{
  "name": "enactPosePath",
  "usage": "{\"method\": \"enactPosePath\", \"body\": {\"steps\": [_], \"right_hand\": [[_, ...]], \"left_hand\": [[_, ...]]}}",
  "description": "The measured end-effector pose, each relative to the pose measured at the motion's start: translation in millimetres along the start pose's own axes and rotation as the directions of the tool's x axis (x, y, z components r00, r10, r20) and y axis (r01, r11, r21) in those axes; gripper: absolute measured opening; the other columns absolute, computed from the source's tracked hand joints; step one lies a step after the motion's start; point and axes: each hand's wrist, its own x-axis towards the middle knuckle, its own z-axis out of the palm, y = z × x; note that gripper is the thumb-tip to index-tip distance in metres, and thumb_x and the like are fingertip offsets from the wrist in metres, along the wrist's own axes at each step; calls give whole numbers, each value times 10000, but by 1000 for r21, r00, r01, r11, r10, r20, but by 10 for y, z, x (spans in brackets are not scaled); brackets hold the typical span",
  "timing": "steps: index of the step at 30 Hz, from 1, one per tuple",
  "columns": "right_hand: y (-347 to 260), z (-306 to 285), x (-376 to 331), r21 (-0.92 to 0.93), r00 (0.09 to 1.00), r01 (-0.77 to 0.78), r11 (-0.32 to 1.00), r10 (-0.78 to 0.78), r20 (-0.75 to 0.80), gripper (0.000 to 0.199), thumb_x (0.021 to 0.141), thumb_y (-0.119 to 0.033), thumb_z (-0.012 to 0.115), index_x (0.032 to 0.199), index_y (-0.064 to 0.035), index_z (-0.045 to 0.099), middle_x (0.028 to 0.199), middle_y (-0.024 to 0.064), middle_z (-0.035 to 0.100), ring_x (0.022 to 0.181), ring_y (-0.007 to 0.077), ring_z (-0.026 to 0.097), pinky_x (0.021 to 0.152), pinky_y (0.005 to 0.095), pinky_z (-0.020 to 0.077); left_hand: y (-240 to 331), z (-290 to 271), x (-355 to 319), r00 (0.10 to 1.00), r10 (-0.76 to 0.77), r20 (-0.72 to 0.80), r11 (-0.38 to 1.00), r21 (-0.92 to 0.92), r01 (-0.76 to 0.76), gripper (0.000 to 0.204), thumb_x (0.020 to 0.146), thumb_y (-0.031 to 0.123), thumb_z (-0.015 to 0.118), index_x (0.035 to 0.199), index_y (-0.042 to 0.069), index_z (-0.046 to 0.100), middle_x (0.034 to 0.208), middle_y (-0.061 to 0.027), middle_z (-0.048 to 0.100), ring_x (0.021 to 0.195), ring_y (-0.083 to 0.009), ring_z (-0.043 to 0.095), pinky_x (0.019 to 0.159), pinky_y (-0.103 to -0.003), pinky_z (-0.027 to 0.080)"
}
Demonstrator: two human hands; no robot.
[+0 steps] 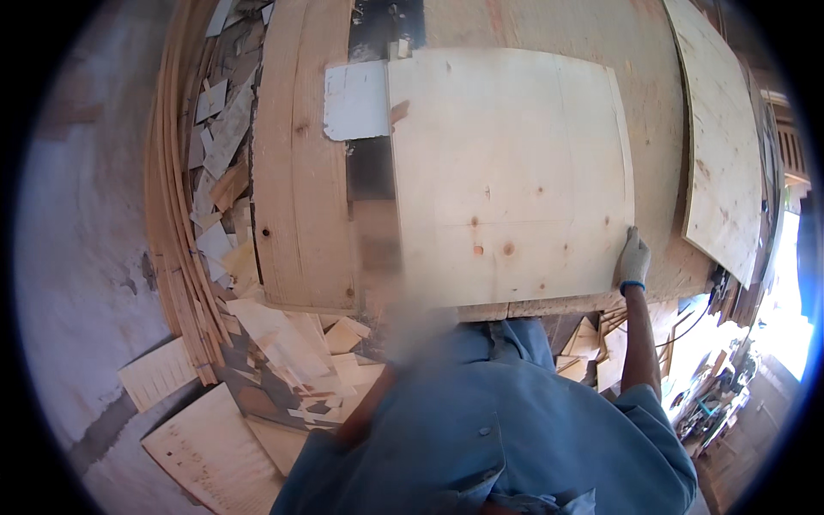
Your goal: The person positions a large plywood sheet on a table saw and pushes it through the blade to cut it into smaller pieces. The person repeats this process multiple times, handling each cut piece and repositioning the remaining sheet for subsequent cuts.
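One big pale square plywood sheet [511, 172] lies flat on the wooden tabletop [300, 172], reaching its near edge. Against the tabletop's right edge leans a second plywood panel [725, 146]. Down on the floor [77, 257], pale wood offcuts [283, 343] lie heaped. Right hand [634, 259], in a white work glove, curls its fingers over the sheet's right edge near the front corner. Left hand: blurred out, can't tell its grip.
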Motion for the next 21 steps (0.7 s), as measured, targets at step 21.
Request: {"method": "enactPosePath", "body": {"steps": [21], "right_hand": [[48,-57,-279,20,1000,-30,999,30,-1,520,981,-383,472,920,103,645,688,183,605,679,180,529,668,382,449]], "left_hand": [[-695,66,165,892,452,19,884,-144,-445,558,1053,394,359,1259,-103,503,1139,-242,650,1017,-327,668,884,-405,550]]}}
